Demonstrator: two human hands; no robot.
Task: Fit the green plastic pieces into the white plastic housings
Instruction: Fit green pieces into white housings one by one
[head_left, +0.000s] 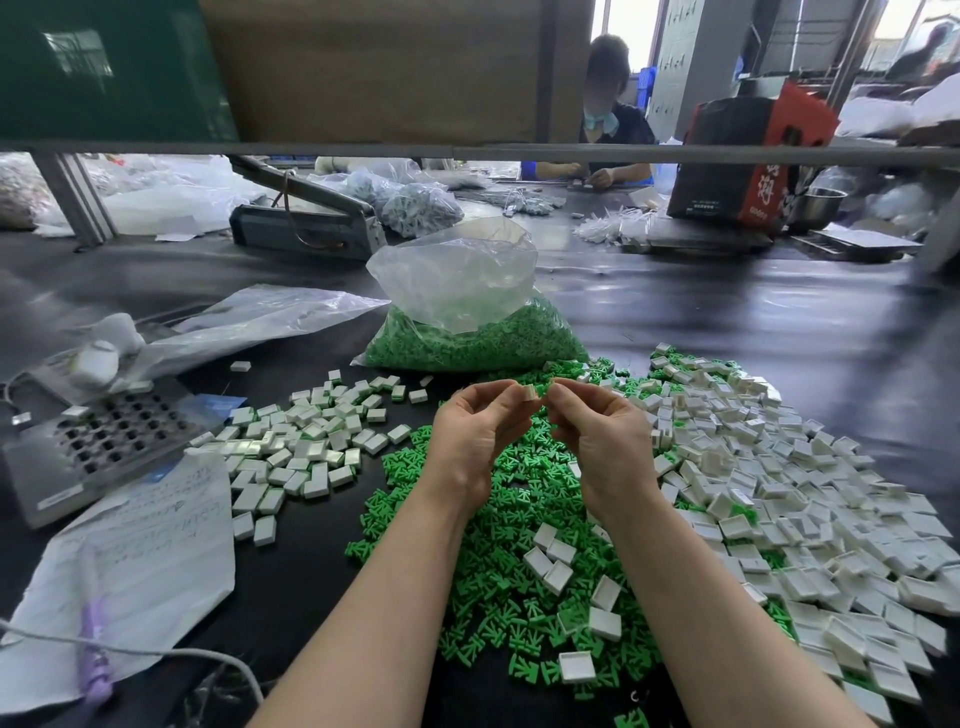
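Note:
My left hand pinches a small white housing at its fingertips, raised above the table. My right hand pinches a green piece right against that housing. Below both hands lies a heap of loose green pieces. A wide pile of empty white housings spreads to the right. A smaller group of white housings lies to the left, some showing green inside.
A clear bag of green pieces stands behind my hands. At left are a perforated metal fixture, handwritten paper and a cable. Another person works across the dark table, beside a red-black box.

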